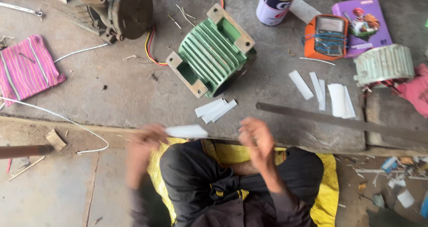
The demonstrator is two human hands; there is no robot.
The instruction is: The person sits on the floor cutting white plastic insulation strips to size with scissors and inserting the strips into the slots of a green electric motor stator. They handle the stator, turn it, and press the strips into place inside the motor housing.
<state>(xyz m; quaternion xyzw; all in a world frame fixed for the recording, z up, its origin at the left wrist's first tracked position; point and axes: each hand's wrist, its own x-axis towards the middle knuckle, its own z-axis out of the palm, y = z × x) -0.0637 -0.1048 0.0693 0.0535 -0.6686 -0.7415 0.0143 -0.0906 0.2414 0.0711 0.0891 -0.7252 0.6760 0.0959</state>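
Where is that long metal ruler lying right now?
In the head view, the metal ruler lies on the concrete slab, right of the right hand, just below the white paper strips.

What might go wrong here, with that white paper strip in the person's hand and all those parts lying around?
The left hand pinches a white strip at one end only, so it may bend or slip free. The right hand is blurred; I cannot tell if it holds anything. The loose strips by the green motor housing could get knocked out of place, and the long metal ruler lies close enough to catch a wrist.
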